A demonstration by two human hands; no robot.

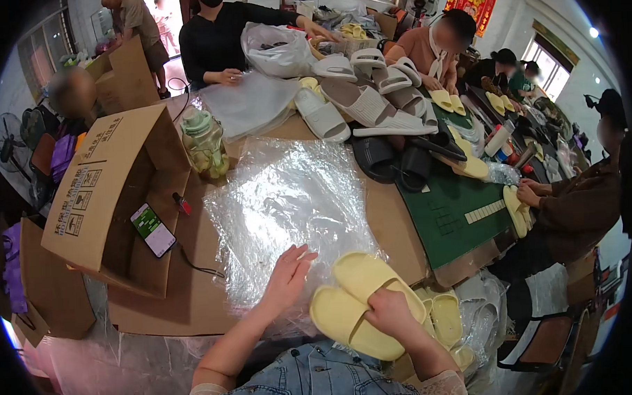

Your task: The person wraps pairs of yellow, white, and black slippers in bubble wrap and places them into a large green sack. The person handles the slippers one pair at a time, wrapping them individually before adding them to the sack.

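Note:
My right hand (392, 312) is closed around a pair of pale yellow slippers (358, 275), its fingers hooked in at the straps. The pair is held side by side and tilted, just above the table's near edge. To the left, my left hand (288, 276) has its fingers stretched out, with nothing in it. It is over the near part of a stack of clear plastic bags (288, 191), which lies shiny and wrinkled on the cardboard-covered table. I cannot tell whether this hand touches the top bag.
An open cardboard box (114, 197) on its side at left holds a phone (153, 230). Behind stands a green-lidded bottle (204, 142). Grey and black slippers (379, 105) pile up beyond the bags; a green mat (448, 207) lies right. More yellow slippers (445, 320) sit below. Several co-workers surround the tables.

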